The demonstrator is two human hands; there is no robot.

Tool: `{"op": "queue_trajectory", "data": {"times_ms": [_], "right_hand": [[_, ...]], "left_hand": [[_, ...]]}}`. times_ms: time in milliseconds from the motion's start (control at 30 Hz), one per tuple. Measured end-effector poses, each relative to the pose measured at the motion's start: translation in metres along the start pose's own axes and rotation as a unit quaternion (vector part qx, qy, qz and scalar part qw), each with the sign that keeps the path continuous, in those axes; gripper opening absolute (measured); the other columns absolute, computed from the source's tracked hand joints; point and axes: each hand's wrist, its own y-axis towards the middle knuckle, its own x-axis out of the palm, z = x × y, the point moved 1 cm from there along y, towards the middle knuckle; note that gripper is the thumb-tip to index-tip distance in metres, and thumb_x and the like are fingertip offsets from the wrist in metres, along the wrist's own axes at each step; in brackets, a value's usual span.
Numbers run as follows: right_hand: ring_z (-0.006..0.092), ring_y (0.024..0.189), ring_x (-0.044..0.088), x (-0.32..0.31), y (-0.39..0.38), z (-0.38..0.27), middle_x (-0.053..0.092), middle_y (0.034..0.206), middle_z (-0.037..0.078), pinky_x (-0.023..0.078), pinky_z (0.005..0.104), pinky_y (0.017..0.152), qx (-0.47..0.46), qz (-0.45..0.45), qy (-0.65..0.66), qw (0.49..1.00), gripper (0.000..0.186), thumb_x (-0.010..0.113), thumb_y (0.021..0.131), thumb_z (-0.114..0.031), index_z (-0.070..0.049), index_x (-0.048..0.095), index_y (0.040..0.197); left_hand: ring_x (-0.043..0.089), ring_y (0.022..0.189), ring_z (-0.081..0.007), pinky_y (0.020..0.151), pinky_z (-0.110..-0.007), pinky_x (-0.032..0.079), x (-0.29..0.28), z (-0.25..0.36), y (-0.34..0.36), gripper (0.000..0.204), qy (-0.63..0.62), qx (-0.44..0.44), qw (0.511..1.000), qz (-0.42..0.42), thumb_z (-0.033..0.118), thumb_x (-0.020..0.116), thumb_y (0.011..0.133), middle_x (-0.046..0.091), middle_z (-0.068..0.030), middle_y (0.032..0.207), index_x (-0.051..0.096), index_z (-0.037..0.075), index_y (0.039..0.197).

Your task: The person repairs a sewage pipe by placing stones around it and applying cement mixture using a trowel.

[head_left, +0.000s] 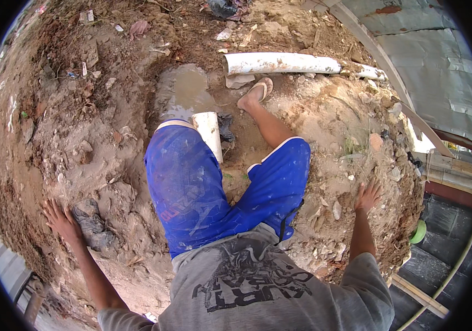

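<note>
Head view looks straight down on a person sitting in a dug pit of reddish-brown earth (109,138), crumbly and strewn with pale stones and scraps of litter. The left hand (61,219) is pressed flat on the dirt, fingers spread and released, gripping nothing; just beside its fingertips lies a crumpled grey rag (95,225), stiff with dried mud and half sunk in the soil. The right hand (368,195) likewise rests open on the lumpy, stone-studded bank (352,149), palm down, fingers splayed, holding nothing.

Between the knees, an upright white plastic pipe (210,132) rises out of the ground, a smooth cylinder with an open round mouth, its side smeared with mud. It stands against the inner edge of the left leg's blue shorts (192,182), a shiny mesh-like fabric dusted with dried splashes. A dark crumpled piece of plastic (226,128) lies just beside the pipe's right side.

Beyond the pipe sits a muddy puddle (186,91), its cloudy brown water pooled in a shallow hollow. Further off, a long white drain pipe (283,63) lies across the soil, stained rust-brown along its length. The right foot, in a pale sandal (260,91), is planted near that pipe's open end. Grey corrugated sheeting (434,66) borders the pit on the right.
</note>
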Motion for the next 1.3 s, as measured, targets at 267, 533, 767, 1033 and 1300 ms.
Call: {"op": "queue_trajectory", "data": {"times_ms": [267,533,767,1033,1300], "right_hand": [[0.0287,0.150,0.006,-0.005,-0.001,0.002,0.010,0.163,0.008,0.000,0.0544,0.118,0.004,-0.023,-0.009,1.000,0.066,0.027,0.099,-0.058,-0.023,0.020,0.155],[0.0279,0.150,0.007,0.002,0.000,0.000,0.012,0.163,0.003,0.000,0.0546,0.118,-0.002,0.022,0.002,1.000,0.065,0.028,0.098,-0.059,-0.028,0.022,0.155],[0.0279,0.150,0.008,0.005,0.001,0.002,0.013,0.163,0.003,0.001,0.0551,0.118,-0.010,0.034,0.011,0.999,0.066,0.029,0.098,-0.061,-0.027,0.024,0.154],[0.0281,0.150,0.008,0.001,-0.006,0.003,0.016,0.162,0.006,0.002,0.0538,0.118,0.003,0.010,0.018,1.000,0.067,0.028,0.098,-0.061,-0.023,0.026,0.153],[0.0317,0.149,0.010,-0.005,0.003,-0.003,0.018,0.161,0.009,0.004,0.0530,0.118,0.013,-0.003,0.027,1.000,0.066,0.032,0.098,-0.056,-0.021,0.027,0.153]], "left_hand": [[0.028,0.144,-0.0321,0.116,-0.059,0.009,0.008,0.010,-0.001,0.061,-0.146,-0.023,0.985,0.085,0.055,0.028,0.101,0.039,-0.0061,0.152,0.046,0.016,0.144],[0.037,0.139,-0.0315,0.115,-0.049,0.022,0.012,0.001,-0.004,0.054,-0.165,-0.032,0.983,0.079,0.046,0.034,0.102,0.050,-0.0095,0.144,0.055,0.008,0.136],[0.040,0.137,-0.0308,0.115,-0.048,0.024,0.010,0.003,-0.005,0.051,-0.149,-0.034,0.986,0.071,0.042,0.033,0.103,0.053,-0.0085,0.141,0.057,0.008,0.133],[0.044,0.134,-0.0301,0.115,-0.047,0.025,0.012,0.002,0.002,0.049,-0.132,-0.023,0.989,0.057,0.038,0.031,0.104,0.057,-0.0075,0.136,0.061,0.008,0.129],[0.051,0.127,-0.0310,0.111,-0.044,0.036,0.027,-0.016,-0.008,0.053,-0.089,-0.014,0.994,0.058,0.038,0.027,0.105,0.062,-0.0096,0.129,0.065,0.006,0.121]]}}
